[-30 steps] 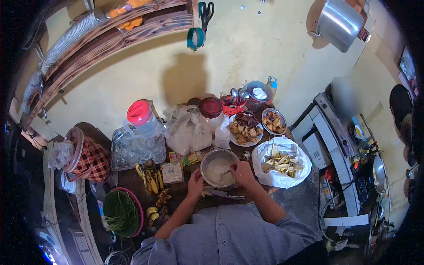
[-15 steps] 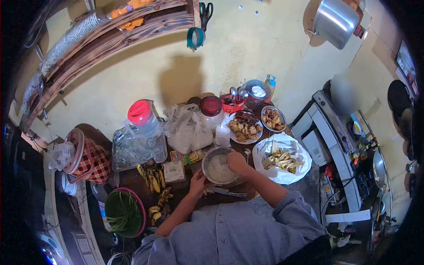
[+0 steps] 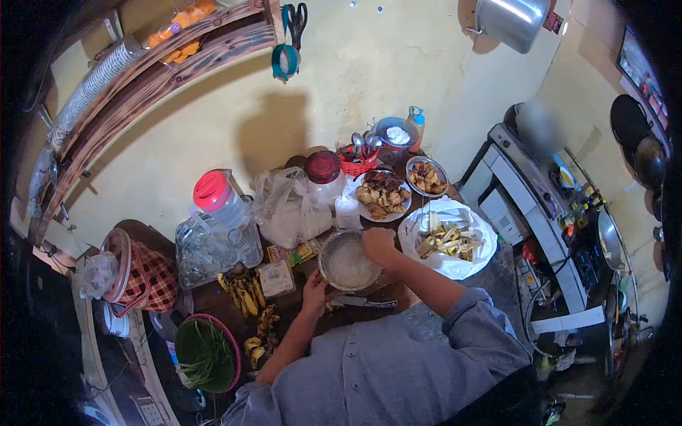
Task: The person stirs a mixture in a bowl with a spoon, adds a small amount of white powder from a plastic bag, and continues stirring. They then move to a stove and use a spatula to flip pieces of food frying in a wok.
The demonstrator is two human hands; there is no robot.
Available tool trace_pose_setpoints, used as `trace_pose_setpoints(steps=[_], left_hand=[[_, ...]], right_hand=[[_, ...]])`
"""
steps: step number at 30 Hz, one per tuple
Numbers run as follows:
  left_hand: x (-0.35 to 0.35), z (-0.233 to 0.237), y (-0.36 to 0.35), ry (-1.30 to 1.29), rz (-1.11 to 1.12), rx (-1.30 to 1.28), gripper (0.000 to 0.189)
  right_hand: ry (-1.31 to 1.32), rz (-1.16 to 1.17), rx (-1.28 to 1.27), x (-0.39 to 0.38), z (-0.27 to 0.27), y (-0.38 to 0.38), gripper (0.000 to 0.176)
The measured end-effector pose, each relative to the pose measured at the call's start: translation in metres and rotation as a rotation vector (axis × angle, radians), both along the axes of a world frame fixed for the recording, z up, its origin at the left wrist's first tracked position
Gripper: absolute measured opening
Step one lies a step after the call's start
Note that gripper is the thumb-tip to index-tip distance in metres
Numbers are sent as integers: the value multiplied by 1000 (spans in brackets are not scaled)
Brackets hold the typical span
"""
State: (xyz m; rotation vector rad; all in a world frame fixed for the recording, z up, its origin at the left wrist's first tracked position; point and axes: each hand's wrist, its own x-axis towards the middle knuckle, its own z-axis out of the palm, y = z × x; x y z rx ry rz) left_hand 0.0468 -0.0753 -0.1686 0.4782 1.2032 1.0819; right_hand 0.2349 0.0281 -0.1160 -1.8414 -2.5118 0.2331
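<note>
A metal bowl [image 3: 323, 268] of pale, whitish batter-like mixture stands on the table in front of me. My left hand [image 3: 315, 291] grips its lower left side. Over the bowl's right side, my right hand [image 3: 380, 246] is closed in a fist; whatever it holds is hidden from view. A knife [image 3: 366, 302] lies just below the bowl. Left of it are a square white-topped pack [image 3: 276, 277] and small yellow-green packets [image 3: 304, 252]. A white plastic bag of banana peels [image 3: 472, 238] is to the right of my right hand.
Behind the bowl stand a plate of fried pieces [image 3: 381, 201], a smaller bowl of them [image 3: 427, 176], a red-lidded jar [image 3: 323, 174] and clear plastic bags [image 3: 291, 206]. Left are bananas [image 3: 244, 292], a glassware tray [image 3: 186, 261] and a red-lidded pitcher [image 3: 215, 193]. A stove [image 3: 526, 174] is at right.
My view has shifted, so the whole scene sits slightly differently. Both hands stay at the bowl, the left on its side and the right fist over its right part.
</note>
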Motion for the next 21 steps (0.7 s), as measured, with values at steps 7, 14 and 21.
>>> trace_pose_setpoints(steps=[7, 14, 21], left_hand=[[0, -1, 2, 38, -3, -22, 42], [-3, -12, 1, 18, -27, 10, 47], [-7, -22, 3, -15, -52, 51, 43]], right_hand=[[-49, 142, -22, -3, -21, 6, 13], [-44, 169, 129, -12, -39, 13, 11], [37, 235, 285, -17, -41, 15, 11]])
